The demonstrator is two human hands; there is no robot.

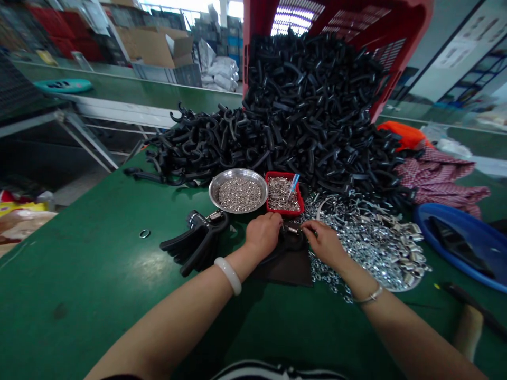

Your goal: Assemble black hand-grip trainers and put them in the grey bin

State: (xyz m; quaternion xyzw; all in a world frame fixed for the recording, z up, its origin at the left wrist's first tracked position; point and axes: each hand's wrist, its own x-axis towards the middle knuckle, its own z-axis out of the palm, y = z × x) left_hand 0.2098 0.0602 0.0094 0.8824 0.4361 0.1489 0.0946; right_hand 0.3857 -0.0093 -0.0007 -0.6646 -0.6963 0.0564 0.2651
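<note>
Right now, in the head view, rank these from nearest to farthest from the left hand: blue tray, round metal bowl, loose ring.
From the left hand:
1. Round metal bowl, just beyond it, slightly left.
2. Loose ring, well out to the left on the green table.
3. Blue tray, far right, past the right hand.

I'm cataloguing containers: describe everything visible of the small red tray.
The small red tray looks like plastic, rectangular with low walls, and sits upright on the green table. It holds small silvery metal pieces, with a blue-topped item standing at a slant in them. The steel bowl sits close on its left, the left hand just in front; whether either touches it is unclear.
</note>
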